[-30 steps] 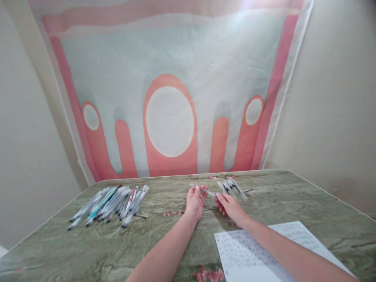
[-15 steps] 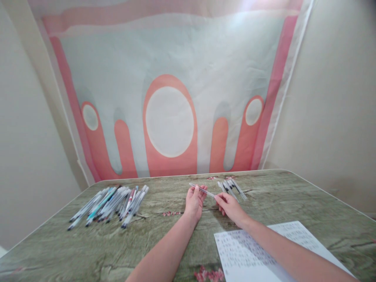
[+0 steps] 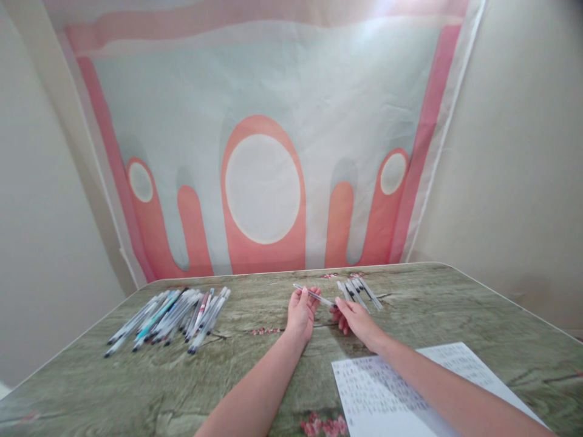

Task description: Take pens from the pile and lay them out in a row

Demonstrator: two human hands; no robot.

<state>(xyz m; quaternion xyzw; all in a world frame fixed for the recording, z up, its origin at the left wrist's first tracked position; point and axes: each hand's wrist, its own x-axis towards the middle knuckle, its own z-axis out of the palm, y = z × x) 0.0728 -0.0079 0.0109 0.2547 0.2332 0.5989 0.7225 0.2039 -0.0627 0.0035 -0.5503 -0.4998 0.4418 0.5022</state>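
Note:
A clear-barrelled pen is held between both hands above the middle of the table, slanting down to the right. My left hand pinches it near its upper left end, the other fingers loosely curled with the palm turned up. At its lower right end, where a dark part shows, the fingers of my right hand close on the pen. Just behind my right hand lies a small group of similar pens.
A larger pile of pens, some teal or red, lies on the left of the wood-patterned table. A sheet of paper with rows of writing lies under my right forearm. A printed cloth hangs behind the table.
My right hand's fingers have shifted slightly at the pen's lower end, and a dark part now shows there. My left hand has kept its place.

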